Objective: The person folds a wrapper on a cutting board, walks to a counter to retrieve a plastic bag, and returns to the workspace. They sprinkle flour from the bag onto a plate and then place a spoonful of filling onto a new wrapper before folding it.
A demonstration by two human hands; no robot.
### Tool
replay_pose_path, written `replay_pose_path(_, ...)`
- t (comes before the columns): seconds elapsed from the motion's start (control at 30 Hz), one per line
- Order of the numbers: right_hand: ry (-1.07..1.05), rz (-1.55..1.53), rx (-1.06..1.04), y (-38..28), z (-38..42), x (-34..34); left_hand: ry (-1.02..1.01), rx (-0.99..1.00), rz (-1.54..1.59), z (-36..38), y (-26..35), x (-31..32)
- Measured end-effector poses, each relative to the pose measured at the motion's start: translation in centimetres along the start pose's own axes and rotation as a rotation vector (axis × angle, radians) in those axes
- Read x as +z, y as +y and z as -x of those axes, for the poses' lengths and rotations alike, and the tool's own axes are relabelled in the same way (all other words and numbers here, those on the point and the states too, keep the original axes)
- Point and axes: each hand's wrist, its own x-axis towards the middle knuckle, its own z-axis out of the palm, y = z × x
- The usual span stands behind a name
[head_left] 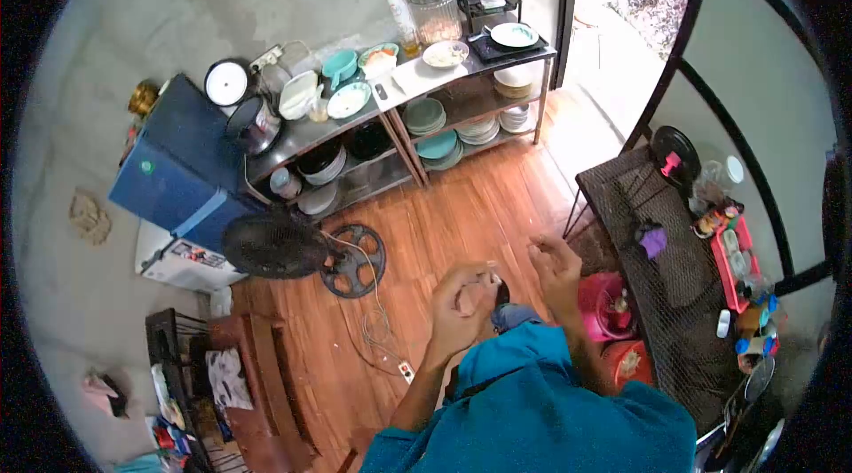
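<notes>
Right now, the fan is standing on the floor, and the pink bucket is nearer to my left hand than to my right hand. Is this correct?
Not quite: the head view shows the pink bucket nearer to your right hand than to your left hand. The fan is standing on the floor.

fan [275,245] left of left hand [451,318] | tub [590,313] right of right hand [557,273] | bowl [445,53] on counter [413,76] ahead

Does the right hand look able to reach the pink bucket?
Probably yes: the pink bucket stands low beside the dark mesh table, and nothing visible blocks the right hand, though bending may help.
</notes>
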Motion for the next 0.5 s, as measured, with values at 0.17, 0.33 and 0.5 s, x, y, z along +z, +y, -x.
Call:
replay_pose_path(0.17,-0.181,0.142,-0.236,-1.8,-16.1,6.0,0.206,-0.086,-0.083,-10.9,-2.9,-3.8)
replay_pose_path(0.33,-0.295,0.116,-0.307,0.5,-29.3,11.2,0.315,-0.038,0.068,-22.2,-8.1,-7.7)
replay_pose_path(0.5,-0.240,0.231,-0.167,7.2,-41.3,14.6,0.251,-0.046,0.124,-35.1,-14.8,-12.0)
